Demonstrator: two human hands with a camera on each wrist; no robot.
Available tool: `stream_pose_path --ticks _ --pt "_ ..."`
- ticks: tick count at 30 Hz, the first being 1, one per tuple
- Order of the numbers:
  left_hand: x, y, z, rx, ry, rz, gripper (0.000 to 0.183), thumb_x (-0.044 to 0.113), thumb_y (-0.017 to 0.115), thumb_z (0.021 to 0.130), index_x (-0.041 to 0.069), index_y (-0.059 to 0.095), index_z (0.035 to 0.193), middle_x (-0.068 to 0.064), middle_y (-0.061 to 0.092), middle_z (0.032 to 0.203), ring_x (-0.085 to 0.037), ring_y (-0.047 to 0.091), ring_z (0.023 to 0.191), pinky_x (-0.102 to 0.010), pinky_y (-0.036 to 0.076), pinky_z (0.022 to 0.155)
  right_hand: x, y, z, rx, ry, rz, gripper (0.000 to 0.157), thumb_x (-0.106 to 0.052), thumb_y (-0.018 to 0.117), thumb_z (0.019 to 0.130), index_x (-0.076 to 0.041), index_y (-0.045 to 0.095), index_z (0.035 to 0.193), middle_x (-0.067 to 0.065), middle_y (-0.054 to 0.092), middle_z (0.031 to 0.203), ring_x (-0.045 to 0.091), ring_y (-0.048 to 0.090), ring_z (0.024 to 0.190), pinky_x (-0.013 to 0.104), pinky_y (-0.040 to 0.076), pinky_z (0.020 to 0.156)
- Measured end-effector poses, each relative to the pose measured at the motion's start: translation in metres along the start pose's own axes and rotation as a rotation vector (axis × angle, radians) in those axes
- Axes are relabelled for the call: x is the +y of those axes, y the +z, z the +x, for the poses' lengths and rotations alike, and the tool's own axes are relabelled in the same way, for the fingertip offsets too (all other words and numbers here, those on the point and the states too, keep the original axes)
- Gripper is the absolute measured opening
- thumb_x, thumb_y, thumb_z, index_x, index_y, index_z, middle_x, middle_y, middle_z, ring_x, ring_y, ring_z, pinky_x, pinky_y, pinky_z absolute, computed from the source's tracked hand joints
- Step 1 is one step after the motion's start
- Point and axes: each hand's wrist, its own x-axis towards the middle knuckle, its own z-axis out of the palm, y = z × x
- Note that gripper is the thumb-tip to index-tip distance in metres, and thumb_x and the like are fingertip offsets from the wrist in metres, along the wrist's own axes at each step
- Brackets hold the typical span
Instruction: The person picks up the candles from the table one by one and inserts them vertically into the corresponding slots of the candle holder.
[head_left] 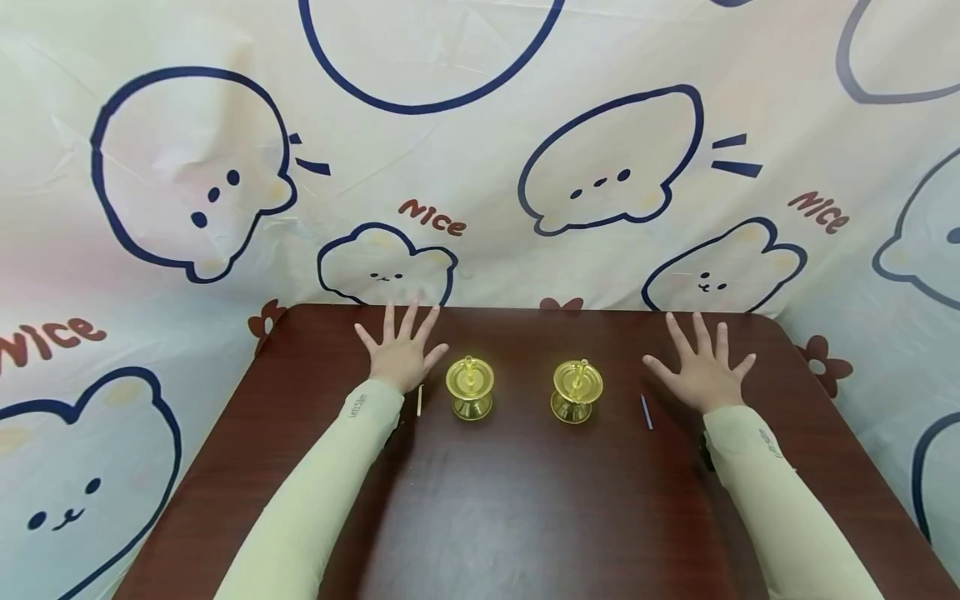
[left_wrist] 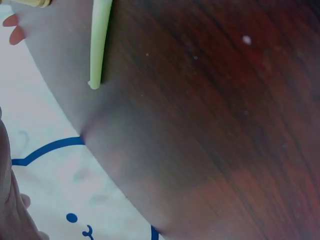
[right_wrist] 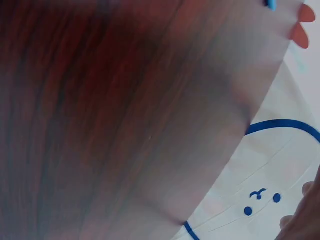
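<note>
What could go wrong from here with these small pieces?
The pale stick lies beside the left hand and might roll if brushed. The blue stick near the right hand could do likewise. The left gold holder stands close to the left hand, so a careless sideways sweep might tip it.

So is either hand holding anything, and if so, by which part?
Nothing is held: the left hand and right hand are both spread open, with two gold-coloured candle holders standing between them.
</note>
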Motion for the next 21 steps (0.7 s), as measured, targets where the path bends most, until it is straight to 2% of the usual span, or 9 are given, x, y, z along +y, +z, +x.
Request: stream_pose_path --ticks 7,12,17,21 --pt "-0.004 -0.003 -0.004 0.023 0.012 -0.014 0.074 0.061 0.043 0.102 0.036 0.01 0.164 -0.004 0.0 0.171 -0.038 -0.021 0.152 -0.084 -0.009 0.102 -0.011 -0.008 -0.011 0.022 -0.028 0.048 0.085 -0.071 0.038 0.097 -0.029 0.006 0.164 0.022 -0.002 0.168 0.051 -0.016 0.149 0.087 -0.011 0.097" --pt "-0.004 -0.009 -0.01 0.054 0.004 -0.036 0.073 0.064 0.039 0.102 0.036 0.011 0.164 -0.004 -0.001 0.171 -0.038 -0.02 0.152 -0.084 -0.008 0.103 -0.025 -0.014 -0.02 0.088 -0.062 0.075 0.08 -0.065 0.038 0.101 -0.025 0.012 0.165 0.021 0.005 0.168 0.048 -0.009 0.152 0.085 -0.006 0.102" --pt "0.001 -0.016 -0.015 0.107 0.024 -0.07 0.073 0.063 0.039 0.102 0.033 0.015 0.164 -0.004 0.002 0.171 -0.039 -0.013 0.154 -0.083 -0.006 0.104 -0.04 -0.02 -0.029 0.173 -0.091 0.118 0.074 -0.057 0.039 0.105 -0.016 0.02 0.163 0.023 0.013 0.166 0.046 0.002 0.153 0.079 0.0 0.11" --pt "0.005 -0.02 -0.02 0.16 0.04 -0.127 0.071 0.06 0.043 0.103 0.028 0.023 0.163 -0.006 0.011 0.17 -0.04 -0.002 0.155 -0.082 -0.003 0.106 -0.053 -0.023 -0.036 0.234 -0.13 0.165 0.071 -0.05 0.043 0.106 -0.01 0.025 0.161 0.024 0.019 0.164 0.045 0.01 0.152 0.074 0.005 0.114"
